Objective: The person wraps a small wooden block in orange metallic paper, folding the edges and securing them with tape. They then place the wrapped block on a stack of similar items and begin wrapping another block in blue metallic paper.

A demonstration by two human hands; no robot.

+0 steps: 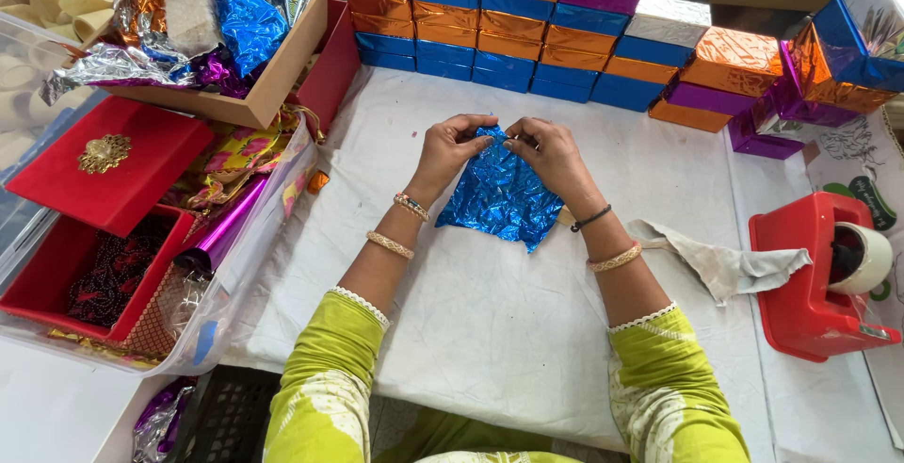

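Both hands meet at the far edge of a crinkled blue foil sheet [499,194] spread on the white cloth-covered table [471,322]. The left hand [450,147] pinches the sheet's top edge between thumb and fingertips, and the right hand [546,152] grips the same edge just beside it, fingers curled over the foil. The sheet hangs toward the person from that pinched edge, its long axis running from the hands back toward the body and leaning slightly to the right, with one corner pointing down past the right wrist. I cannot tell whether something is wrapped inside it.

Beyond the hands, a wall of foil-wrapped boxes [527,30] stands in stacked rows: flat rectangular packages in blue, orange, purple and silver. The row trails off to the right of the right hand, where more such boxes [744,77] lean tilted against each other.

To the right of the right forearm lies a crumpled grey cloth [725,265], and further right sits a red tape dispenser [810,284] holding a roll.

Left of the left hand, well apart, a cardboard box [273,67] holds loose crumpled foil in blue, silver and orange. Nearer the person on that side, an open red box [66,265] rests in a clear plastic tray, its red lid [113,166] bearing a gold ornament, with a purple foil roll [226,223] just beside it.
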